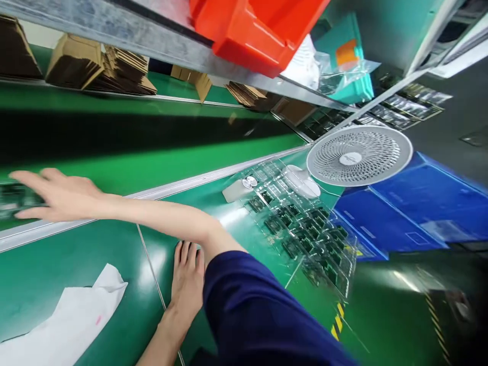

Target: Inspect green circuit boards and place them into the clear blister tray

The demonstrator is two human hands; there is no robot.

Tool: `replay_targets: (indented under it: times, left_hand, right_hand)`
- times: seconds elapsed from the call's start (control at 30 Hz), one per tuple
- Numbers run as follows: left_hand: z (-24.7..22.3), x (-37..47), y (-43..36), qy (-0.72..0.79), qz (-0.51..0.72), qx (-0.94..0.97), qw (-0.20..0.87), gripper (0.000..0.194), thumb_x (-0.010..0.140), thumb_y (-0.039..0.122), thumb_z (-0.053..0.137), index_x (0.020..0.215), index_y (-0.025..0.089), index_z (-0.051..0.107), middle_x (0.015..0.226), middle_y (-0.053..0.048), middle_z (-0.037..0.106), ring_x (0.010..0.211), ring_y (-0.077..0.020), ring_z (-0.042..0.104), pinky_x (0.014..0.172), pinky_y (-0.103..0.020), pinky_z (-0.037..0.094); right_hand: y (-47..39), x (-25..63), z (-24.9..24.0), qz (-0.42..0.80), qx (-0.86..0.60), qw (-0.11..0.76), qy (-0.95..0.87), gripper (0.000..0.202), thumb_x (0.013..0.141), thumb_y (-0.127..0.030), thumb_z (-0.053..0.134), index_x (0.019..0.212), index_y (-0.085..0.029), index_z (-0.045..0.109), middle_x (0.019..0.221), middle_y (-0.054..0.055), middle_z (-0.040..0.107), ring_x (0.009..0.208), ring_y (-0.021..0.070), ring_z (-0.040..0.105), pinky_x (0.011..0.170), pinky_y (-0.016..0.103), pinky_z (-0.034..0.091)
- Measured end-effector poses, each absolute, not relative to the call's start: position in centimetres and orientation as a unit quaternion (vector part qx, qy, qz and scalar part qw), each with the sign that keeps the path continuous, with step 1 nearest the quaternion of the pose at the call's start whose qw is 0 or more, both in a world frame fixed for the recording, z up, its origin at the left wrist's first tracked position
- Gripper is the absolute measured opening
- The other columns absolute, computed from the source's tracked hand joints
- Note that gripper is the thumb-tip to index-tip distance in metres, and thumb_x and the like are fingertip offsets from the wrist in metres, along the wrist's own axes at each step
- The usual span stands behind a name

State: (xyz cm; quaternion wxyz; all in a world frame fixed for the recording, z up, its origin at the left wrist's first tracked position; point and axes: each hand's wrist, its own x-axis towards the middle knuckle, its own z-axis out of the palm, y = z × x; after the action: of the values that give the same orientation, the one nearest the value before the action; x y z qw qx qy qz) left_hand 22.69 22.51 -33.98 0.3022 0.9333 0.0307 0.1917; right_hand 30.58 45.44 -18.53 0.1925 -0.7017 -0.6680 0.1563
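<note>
A long green table (76,284) fills the room's near side, and a green belt (152,162) runs along behind it. Above hangs a grey shelf (125,30) with a big orange bin (251,35). Brown folded boxes (99,66) sit in stacks past the belt. Blue bins (415,203) stand by a white fan (358,155). A clear tray (305,223) of small dark boards lies on the table. A white cloth (64,320) lies near the edge. The right hand (53,195) reaches far across, fingers spread open, touching a blurry dark board (13,198) on the belt. The left hand (186,279) lies flat and open on the table, holding nothing.
</note>
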Motion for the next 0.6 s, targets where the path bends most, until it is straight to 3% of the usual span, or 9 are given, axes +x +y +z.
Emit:
replay_targets:
  times: [0.07,0.17,0.27,0.33,0.47,0.6]
  left_hand:
    - [-32.7,22.5,22.4,0.055,0.222,0.931,0.283,0.034,0.090,0.012,0.041,0.113,0.008,0.066,0.133,-0.025,0.059,0.133,-0.0371,0.050,0.111,-0.065,0.038]
    - [-31.6,22.5,22.3,0.062,0.274,0.927,0.248,0.030,0.092,0.012,0.042,0.106,0.008,0.068,0.127,-0.021,0.064,0.126,-0.0341,0.056,0.109,-0.060,0.043]
    - [-31.6,22.5,22.4,0.047,0.287,0.931,0.218,0.028,0.094,0.013,0.042,0.108,0.008,0.066,0.124,-0.018,0.066,0.123,-0.0317,0.058,0.108,-0.055,0.045]
    - [-31.9,22.3,22.5,0.034,0.293,0.935,0.198,0.027,0.095,0.015,0.042,0.109,0.010,0.065,0.124,-0.018,0.066,0.123,-0.0315,0.058,0.108,-0.054,0.045]
    - [-32.4,21.9,22.7,0.008,0.305,0.938,0.166,0.024,0.095,0.019,0.044,0.104,0.010,0.064,0.124,-0.019,0.066,0.121,-0.0343,0.059,0.105,-0.057,0.046]
    - [-33.1,21.6,22.8,-0.013,0.295,0.942,0.162,0.025,0.095,0.023,0.044,0.103,0.010,0.064,0.124,-0.019,0.067,0.120,-0.0346,0.059,0.105,-0.058,0.046]
  right_hand:
    - [37.5,34.6,-19.4,0.097,-0.743,0.215,-0.626,0.072,0.094,-0.056,0.057,0.150,-0.022,0.026,0.141,0.009,0.050,0.120,0.0224,0.055,0.089,0.035,0.055]
    - [23.9,38.3,-19.9,0.015,-0.835,0.241,-0.495,0.068,0.092,-0.048,0.063,0.145,-0.017,0.035,0.136,0.015,0.052,0.123,0.0270,0.054,0.099,0.042,0.051]
    - [11.6,37.9,-20.5,-0.041,-0.889,0.189,-0.415,0.067,0.093,-0.050,0.058,0.144,-0.012,0.036,0.131,0.019,0.053,0.110,0.0298,0.061,0.084,0.042,0.055]
    - [5.8,36.1,-21.1,-0.024,-0.900,0.118,-0.418,0.064,0.095,-0.050,0.054,0.145,-0.013,0.037,0.128,0.019,0.054,0.092,0.0264,0.066,0.072,0.038,0.054]
    - [0.8,32.9,-21.9,0.109,-0.886,-0.014,-0.451,0.067,0.093,-0.048,0.059,0.147,-0.016,0.037,0.116,0.014,0.061,0.064,0.0196,0.061,0.058,0.034,0.046]
    - [0.7,32.5,-22.0,0.145,-0.864,-0.010,-0.483,0.070,0.092,-0.051,0.060,0.149,-0.017,0.036,0.117,0.013,0.061,0.072,0.0225,0.065,0.059,0.035,0.046]
